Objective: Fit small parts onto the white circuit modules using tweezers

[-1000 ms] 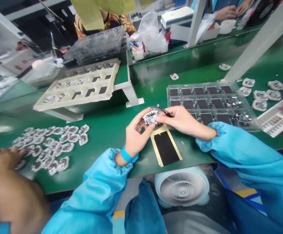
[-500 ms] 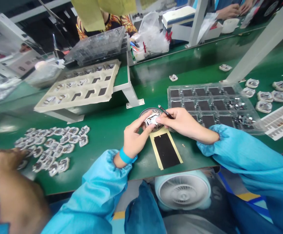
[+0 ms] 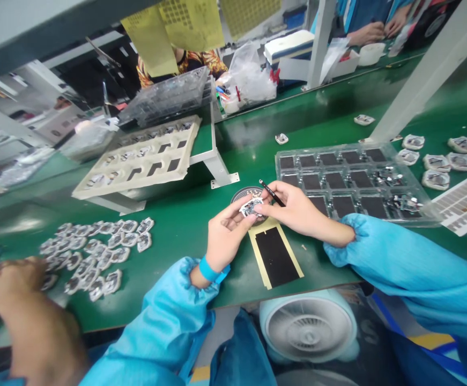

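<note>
Between thumb and fingers, my left hand [image 3: 222,236] grips a small circuit board assembly [image 3: 251,207] with a pale rim. A slim black pen-like tool [image 3: 272,193] with white lettering slants up from my right hand [image 3: 299,210], which is closed around it. The right fingertips touch the board's near right side, and the tool's lower end is hidden in that hand. Under both hands is a round dish [image 3: 238,192] of small parts, partly covered. Just in front of it lies a yellow-edged sheet with a black pad [image 3: 278,256].
Several pale-rimmed assemblies [image 3: 96,252] lie to the left, near another person's hand [image 3: 16,284]. A clear compartment tray [image 3: 378,185] with black pieces stands right, beside a white strip sheet [image 3: 464,201]. A beige tray [image 3: 136,185] rests on a raised stand. A slanted post [image 3: 426,80] rises at right.
The view has shifted slightly. The board in my left hand is tilted differently, showing more of its components. My right hand still holds the black tool, and the other person's hand has moved a little.
</note>
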{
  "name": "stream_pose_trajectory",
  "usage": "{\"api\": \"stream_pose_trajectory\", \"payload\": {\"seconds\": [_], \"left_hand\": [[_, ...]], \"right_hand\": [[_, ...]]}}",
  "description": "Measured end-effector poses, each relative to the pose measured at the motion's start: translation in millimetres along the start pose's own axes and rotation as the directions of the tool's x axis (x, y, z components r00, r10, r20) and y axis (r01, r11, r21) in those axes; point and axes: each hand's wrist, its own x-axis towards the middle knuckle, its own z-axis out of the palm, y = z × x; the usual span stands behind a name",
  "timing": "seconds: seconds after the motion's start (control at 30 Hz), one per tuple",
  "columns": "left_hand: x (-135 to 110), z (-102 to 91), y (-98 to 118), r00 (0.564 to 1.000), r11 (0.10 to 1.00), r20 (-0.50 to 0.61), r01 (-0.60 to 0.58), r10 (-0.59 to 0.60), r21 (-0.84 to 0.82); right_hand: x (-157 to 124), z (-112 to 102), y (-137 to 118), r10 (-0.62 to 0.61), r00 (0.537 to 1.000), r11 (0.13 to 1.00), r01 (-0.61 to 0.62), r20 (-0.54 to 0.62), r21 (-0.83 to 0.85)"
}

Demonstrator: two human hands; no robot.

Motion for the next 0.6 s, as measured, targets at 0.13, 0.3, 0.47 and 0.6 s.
{"api": "stream_pose_trajectory", "payload": {"seconds": [0.13, 0.3, 0.47, 0.6], "left_hand": [[1.5, 1.3, 0.7, 1.000, 1.000, 0.016, 0.009, -0.009, -0.029], [0.8, 3.8, 1.1, 0.999, 0.999, 0.039, 0.007, -0.005, -0.047], [1.2, 2.0, -1.6, 1.000, 0.999, 0.016, -0.026, 0.027, -0.040], [1.5, 0.6, -1.3, 0.998, 0.998, -0.012, -0.060, 0.060, -0.017]], "right_hand": [[0.1, 0.6, -1.6, 0.020, 1.000, 0.999, -0.020, 0.018, 0.025], [1.1, 0.2, -0.3, -0.002, 1.000, 1.000, 0.002, 0.006, 0.010], [1.4, -1.8, 0.2, -0.023, 0.997, 0.996, 0.029, 0.067, -0.083], [-1.1, -2.1, -4.9, -0.050, 0.993, 0.988, 0.065, 0.110, -0.141]]}}
